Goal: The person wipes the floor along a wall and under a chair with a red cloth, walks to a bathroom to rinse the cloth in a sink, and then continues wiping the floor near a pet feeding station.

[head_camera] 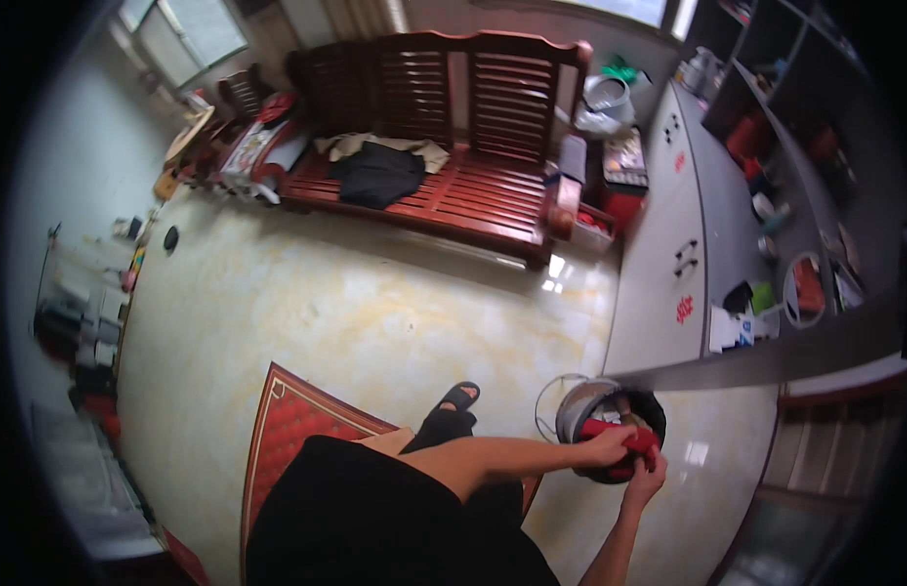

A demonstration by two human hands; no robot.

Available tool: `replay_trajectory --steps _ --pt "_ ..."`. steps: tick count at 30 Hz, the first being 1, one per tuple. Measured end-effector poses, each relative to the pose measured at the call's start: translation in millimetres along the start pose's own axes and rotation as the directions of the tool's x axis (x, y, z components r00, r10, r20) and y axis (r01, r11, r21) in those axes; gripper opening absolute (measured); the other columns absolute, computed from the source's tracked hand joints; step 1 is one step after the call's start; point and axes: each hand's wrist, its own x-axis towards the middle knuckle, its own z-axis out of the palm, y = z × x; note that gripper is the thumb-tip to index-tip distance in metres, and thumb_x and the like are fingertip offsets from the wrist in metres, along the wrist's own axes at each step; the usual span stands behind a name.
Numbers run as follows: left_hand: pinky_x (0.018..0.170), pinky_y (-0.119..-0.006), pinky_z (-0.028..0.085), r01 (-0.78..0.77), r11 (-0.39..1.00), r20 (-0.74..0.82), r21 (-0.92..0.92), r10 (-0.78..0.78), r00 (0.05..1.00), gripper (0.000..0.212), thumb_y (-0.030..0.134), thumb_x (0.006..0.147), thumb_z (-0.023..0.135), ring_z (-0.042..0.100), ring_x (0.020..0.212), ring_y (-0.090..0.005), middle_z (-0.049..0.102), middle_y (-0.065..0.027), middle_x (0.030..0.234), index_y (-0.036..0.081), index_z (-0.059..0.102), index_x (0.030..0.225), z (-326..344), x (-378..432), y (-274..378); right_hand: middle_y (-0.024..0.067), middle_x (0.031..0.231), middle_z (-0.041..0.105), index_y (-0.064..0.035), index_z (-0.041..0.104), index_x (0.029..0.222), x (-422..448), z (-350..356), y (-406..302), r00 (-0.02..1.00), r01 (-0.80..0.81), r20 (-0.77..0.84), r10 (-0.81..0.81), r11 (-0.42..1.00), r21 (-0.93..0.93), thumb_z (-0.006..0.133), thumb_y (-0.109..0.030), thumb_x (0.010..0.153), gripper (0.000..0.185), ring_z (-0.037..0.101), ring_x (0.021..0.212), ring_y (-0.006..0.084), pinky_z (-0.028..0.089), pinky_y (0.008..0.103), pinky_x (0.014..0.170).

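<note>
My left hand (606, 447) and my right hand (648, 475) are close together over a waste bin (573, 404) with a black liner (653, 412). Between them they grip a soft red item (643, 440), perhaps a cloth or a bag; its exact kind is unclear. Part of it reaches down over the bin's mouth. Pale refuse shows inside the bin behind the red item. My fingers partly cover the item, and the near side of the bin's inside is hidden.
A cabinet (655, 293) with open shelves stands beyond the bin. A wooden slatted bench (490, 205) holds dark clothing (376, 176). Under me lies a red patterned mat (292, 410) on the glossy tiled floor (351, 308). A wire hoop (539, 410) sticks out beside the bin.
</note>
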Motion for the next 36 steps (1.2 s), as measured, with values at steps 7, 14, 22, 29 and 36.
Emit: replay_trajectory --steps 7,14,22,29,36 --pt "0.078 -0.042 0.047 0.040 0.999 -0.124 -0.016 -0.042 0.991 0.033 0.005 0.075 0.057 0.060 0.095 -0.0373 0.060 -0.0217 0.093 0.005 0.048 0.106 12 -20 2 0.0096 0.097 0.057 0.0015 0.059 0.100 11 -10 15 0.968 0.126 0.224 -0.116 0.992 -0.031 0.063 -0.001 0.078 0.023 0.056 0.092 0.0200 0.045 0.0314 0.082" --pt "0.087 -0.039 0.044 -0.021 0.975 -0.241 0.223 0.076 0.968 0.047 0.009 0.073 0.066 0.058 0.102 -0.0351 0.060 -0.0217 0.104 0.002 0.051 0.117 35 -43 -3 0.0074 0.096 0.059 0.0015 0.057 0.101 -1 -40 -11 0.960 -0.048 0.280 0.003 0.987 0.156 0.065 -0.007 0.082 0.022 0.057 0.090 0.0179 0.046 0.0289 0.081" --pt "0.084 -0.040 0.047 0.241 0.952 -0.187 -0.188 -0.276 0.943 0.041 0.003 0.076 0.055 0.060 0.101 -0.0369 0.063 -0.0215 0.104 0.006 0.053 0.116 19 -53 49 0.0099 0.099 0.060 0.0006 0.061 0.101 0 -34 -3 0.953 0.142 0.253 -0.165 0.984 0.104 0.066 0.002 0.072 0.029 0.058 0.093 0.0218 0.045 0.0302 0.084" --pt "0.083 -0.045 0.046 -0.025 0.993 -0.362 0.114 0.065 0.930 0.043 -0.004 0.072 0.049 0.057 0.100 -0.0425 0.060 -0.0283 0.098 0.003 0.051 0.114 23 -45 4 0.0101 0.098 0.062 -0.0010 0.063 0.099 0 -25 3 0.978 0.149 0.132 -0.163 0.983 0.104 0.072 -0.001 0.068 0.032 0.060 0.089 0.0234 0.047 0.0310 0.081" --pt "0.078 -0.042 0.050 0.047 0.981 -0.299 0.187 0.012 0.954 0.041 -0.005 0.075 0.047 0.063 0.089 -0.0381 0.064 -0.0229 0.089 0.007 0.052 0.113 26 -32 3 0.0113 0.094 0.061 -0.0016 0.063 0.097 8 -38 -20 0.972 0.219 0.068 -0.225 0.972 0.079 0.066 0.000 0.072 0.025 0.061 0.086 0.0254 0.048 0.0310 0.078"
